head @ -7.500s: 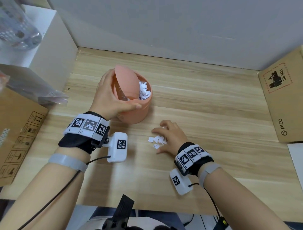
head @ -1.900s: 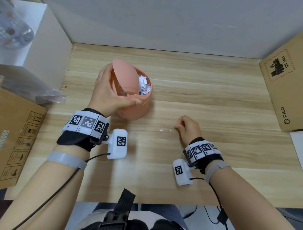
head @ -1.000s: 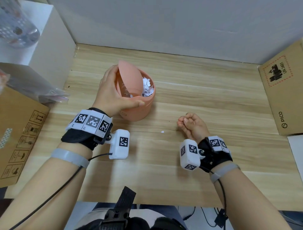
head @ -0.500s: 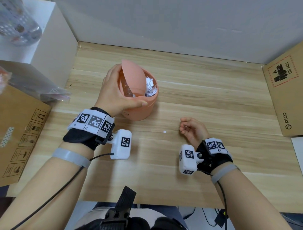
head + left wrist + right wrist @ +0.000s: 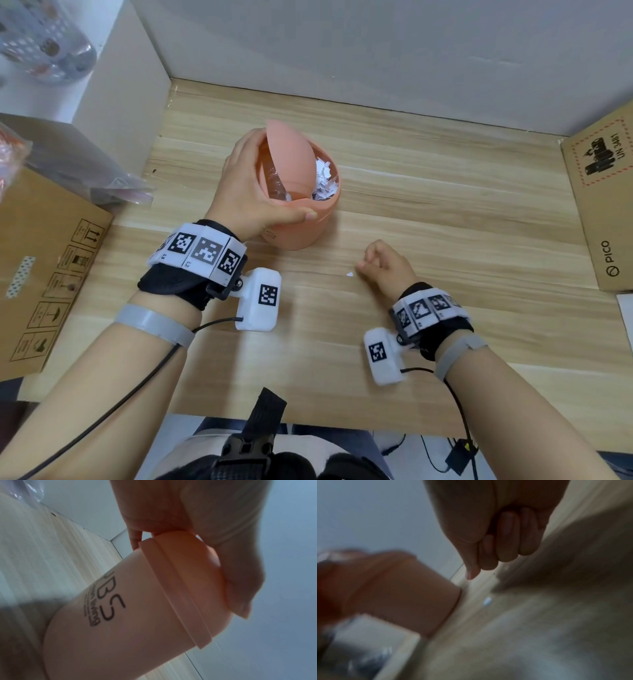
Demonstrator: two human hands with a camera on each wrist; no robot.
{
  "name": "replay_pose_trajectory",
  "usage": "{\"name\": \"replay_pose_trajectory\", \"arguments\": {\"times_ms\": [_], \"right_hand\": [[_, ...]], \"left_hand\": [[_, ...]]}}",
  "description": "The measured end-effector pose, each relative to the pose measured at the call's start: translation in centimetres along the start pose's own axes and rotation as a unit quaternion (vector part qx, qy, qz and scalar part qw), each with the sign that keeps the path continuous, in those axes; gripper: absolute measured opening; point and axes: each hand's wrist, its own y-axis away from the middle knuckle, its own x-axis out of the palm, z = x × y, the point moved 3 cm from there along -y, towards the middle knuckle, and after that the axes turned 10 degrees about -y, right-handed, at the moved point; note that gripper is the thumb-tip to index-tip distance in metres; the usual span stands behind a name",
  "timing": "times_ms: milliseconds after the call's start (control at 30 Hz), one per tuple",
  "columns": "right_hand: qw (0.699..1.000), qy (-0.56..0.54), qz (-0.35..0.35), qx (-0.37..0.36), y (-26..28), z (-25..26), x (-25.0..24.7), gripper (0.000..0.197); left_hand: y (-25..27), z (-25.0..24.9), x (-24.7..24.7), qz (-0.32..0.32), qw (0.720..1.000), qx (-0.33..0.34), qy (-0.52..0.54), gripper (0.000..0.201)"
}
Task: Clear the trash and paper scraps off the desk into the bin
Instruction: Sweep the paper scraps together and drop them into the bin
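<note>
A pink bin [image 5: 301, 226] stands on the wooden desk [image 5: 445, 205], its swing lid [image 5: 291, 161] tipped up, with white paper scraps [image 5: 325, 181] inside. My left hand [image 5: 246, 195] grips the bin's rim, thumb along the near edge; in the left wrist view the left hand [image 5: 223, 534] wraps over the top of the bin [image 5: 128, 615]. My right hand [image 5: 380, 263] hovers low over the desk to the bin's right, fingers curled in. One tiny white scrap [image 5: 349, 274] lies just left of its thumb. The blurred right wrist view shows the right hand [image 5: 481, 566] with no paper in it, the scrap [image 5: 487, 601] below.
A cardboard box [image 5: 603, 205] stands at the desk's right edge and another cardboard box [image 5: 44, 267] at the left. A white box [image 5: 113, 85] and a clear plastic bag [image 5: 85, 171] sit at the back left. A wall closes the far side.
My right hand picked at small scraps, turned palm up as a fist, then rolled back knuckles up beside the last scrap. The left hand kept its grip on the bin.
</note>
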Motion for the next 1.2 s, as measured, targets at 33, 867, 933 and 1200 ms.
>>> {"name": "replay_pose_trajectory", "arguments": {"times_ms": [33, 867, 933, 1200], "right_hand": [[0.994, 0.110, 0.028, 0.001, 0.1, 0.1, 0.3, 0.021], [0.991, -0.116, 0.069, -0.020, -1.5, 19.1, 1.6, 0.022], [0.989, -0.122, 0.078, 0.021, -1.7, 19.8, 2.1, 0.021], [0.980, -0.083, 0.097, 0.152, -1.7, 19.9, 4.1, 0.032]], "left_hand": [[0.0, 0.0, 0.0, 0.000, 1.000, 0.001, -0.001, 0.119], [-0.5, -0.3, -0.4, 0.034, 0.999, 0.014, -0.013, 0.123], [-0.5, -0.1, -0.4, 0.042, 0.999, 0.014, -0.012, 0.123], [-0.5, 0.3, -0.1, 0.045, 0.998, 0.031, -0.028, 0.124]]}}
